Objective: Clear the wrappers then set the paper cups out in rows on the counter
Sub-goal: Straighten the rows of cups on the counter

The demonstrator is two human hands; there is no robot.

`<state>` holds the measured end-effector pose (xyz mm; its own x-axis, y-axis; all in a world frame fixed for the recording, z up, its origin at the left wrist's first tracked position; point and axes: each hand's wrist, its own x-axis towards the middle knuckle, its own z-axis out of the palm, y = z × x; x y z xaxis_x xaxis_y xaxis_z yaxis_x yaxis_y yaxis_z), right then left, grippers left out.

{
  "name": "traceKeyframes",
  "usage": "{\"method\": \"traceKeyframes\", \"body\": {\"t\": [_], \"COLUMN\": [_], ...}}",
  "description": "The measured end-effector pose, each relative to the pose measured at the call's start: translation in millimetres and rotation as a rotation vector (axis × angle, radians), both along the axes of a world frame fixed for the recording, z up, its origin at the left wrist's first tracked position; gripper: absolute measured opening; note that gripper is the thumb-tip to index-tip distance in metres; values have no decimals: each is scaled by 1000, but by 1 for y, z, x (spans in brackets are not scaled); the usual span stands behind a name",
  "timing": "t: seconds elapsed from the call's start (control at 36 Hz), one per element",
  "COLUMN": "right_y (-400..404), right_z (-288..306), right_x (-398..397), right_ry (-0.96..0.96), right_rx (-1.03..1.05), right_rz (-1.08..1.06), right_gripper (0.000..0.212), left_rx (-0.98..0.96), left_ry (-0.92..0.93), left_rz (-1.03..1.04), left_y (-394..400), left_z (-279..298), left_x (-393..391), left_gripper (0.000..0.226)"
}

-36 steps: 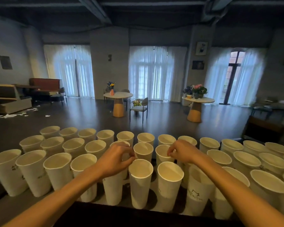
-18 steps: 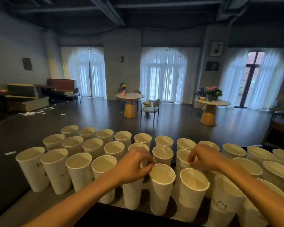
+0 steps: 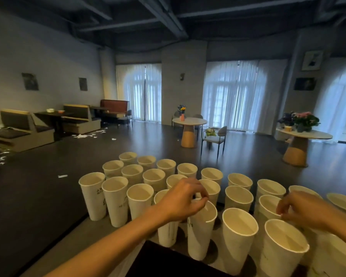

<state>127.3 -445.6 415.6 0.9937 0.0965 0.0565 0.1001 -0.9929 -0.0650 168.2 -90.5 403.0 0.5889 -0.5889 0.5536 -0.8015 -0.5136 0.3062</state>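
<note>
Head view: we see many white paper cups (image 3: 116,198) standing upright in rows on the table (image 3: 100,232), rims close together. Our left hand (image 3: 180,200) reaches over the near rows and pinches the rim of one cup (image 3: 202,232) between thumb and curled fingers. Our right hand (image 3: 302,208) hovers over the cups further right, fingers curled; we cannot tell whether it grips a rim. Behind, scraps of paper (image 3: 84,135) lie on the dark floor (image 3: 48,168) near the booth seats (image 3: 24,130).
</note>
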Motion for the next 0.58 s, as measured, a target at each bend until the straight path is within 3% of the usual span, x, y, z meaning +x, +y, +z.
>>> {"method": "traceKeyframes", "body": {"t": [0.25, 0.39, 0.58], "right_y": [-9, 6, 60], "right_z": [1, 10, 29], "right_x": [23, 34, 30], "right_ry": [-58, -140, -208], "right_rx": [-35, -13, -17], "right_rz": [-36, -7, 108], "right_gripper": [17, 13, 8], "left_rx": [-152, 89, 237], "left_ry": [-30, -4, 53], "left_rz": [259, 376, 401], "left_y": [103, 149, 168], "left_z": [6, -5, -23], "left_x": [13, 13, 14], "left_gripper": [8, 13, 20]}}
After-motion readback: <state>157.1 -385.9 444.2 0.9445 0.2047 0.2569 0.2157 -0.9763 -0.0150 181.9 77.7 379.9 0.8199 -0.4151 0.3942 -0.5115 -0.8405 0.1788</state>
